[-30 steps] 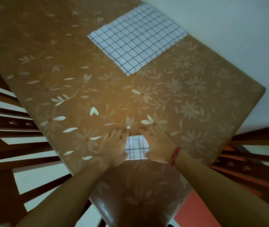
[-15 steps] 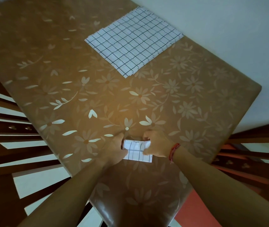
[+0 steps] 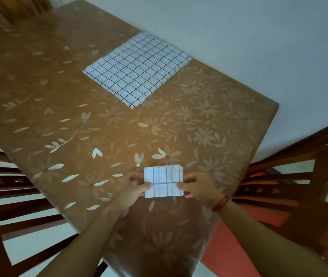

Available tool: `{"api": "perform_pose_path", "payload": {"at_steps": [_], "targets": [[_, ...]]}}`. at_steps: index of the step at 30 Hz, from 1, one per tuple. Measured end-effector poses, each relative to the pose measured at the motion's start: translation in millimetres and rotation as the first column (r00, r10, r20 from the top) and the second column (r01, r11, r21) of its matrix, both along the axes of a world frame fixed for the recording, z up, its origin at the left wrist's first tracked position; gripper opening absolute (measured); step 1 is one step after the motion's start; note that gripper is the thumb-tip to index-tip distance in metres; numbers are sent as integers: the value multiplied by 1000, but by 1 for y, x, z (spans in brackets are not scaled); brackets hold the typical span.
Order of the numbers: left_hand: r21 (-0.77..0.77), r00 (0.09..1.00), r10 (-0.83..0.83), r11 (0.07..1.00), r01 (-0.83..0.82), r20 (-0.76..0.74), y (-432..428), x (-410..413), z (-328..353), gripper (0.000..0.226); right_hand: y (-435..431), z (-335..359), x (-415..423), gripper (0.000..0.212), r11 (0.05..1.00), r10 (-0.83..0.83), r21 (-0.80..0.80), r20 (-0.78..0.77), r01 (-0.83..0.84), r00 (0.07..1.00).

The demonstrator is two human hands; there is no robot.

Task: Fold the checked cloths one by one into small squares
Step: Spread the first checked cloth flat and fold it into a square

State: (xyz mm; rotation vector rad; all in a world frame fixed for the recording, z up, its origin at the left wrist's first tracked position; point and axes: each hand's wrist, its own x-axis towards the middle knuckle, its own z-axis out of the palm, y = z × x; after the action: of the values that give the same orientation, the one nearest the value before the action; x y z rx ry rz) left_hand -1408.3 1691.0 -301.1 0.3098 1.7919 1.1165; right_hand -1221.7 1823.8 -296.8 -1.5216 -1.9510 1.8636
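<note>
- Folded cloth [image 3: 163, 181]: at the near edge of the surface [image 3: 59, 100]. Left hand [image 3: 133, 186] pinches its left side, right hand [image 3: 197, 187] its right, fingers curled. It seems lifted, though this is hard to tell.
- Stack [image 3: 137, 70]: unfolded cloths, far, well apart.
- Risk: layers fan open if either pinch loosens; a dropped cloth could slide off the near edge.

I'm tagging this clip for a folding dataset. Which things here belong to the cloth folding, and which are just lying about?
Part of the job:
folded checked cloth, pinched at its sides by the left hand and right hand
pile of flat checked cloths

Just there:
flowered table cover
wooden chairs
red wrist thread
</note>
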Motion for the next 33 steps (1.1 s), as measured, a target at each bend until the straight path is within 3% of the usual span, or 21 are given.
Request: {"api": "perform_pose_path", "payload": {"at_steps": [4, 10, 16, 22, 28, 33], "targets": [[55, 997, 17, 998, -21, 76, 13, 15, 9, 17, 0, 2, 21, 20, 996, -86, -4, -5, 86, 996], [73, 995, -98, 993, 98, -1, 38, 34, 17, 15, -4, 21, 53, 10, 955, -282, 79, -71, 287, 957], [108, 966, -222, 966, 237, -129, 66, 62, 33, 19, 0, 27, 83, 12, 886, -455, 76, -49, 458, 889], [82, 931, -290, 946, 314, -223, 90, 75, 36, 14, 4, 24, 95, 11, 838, -535, 114, -15, 533, 845], [21, 893, -333, 934, 356, -303, 115, 76, 21, 7, 11, 10, 98, 12, 797, -603, 54, 4, 602, 798], [-34, 853, -397, 911, 411, -339, 135, 72, 5, 13, 22, -7, 95, 10, 768, -639, 2, 47, 640, 767]]}}
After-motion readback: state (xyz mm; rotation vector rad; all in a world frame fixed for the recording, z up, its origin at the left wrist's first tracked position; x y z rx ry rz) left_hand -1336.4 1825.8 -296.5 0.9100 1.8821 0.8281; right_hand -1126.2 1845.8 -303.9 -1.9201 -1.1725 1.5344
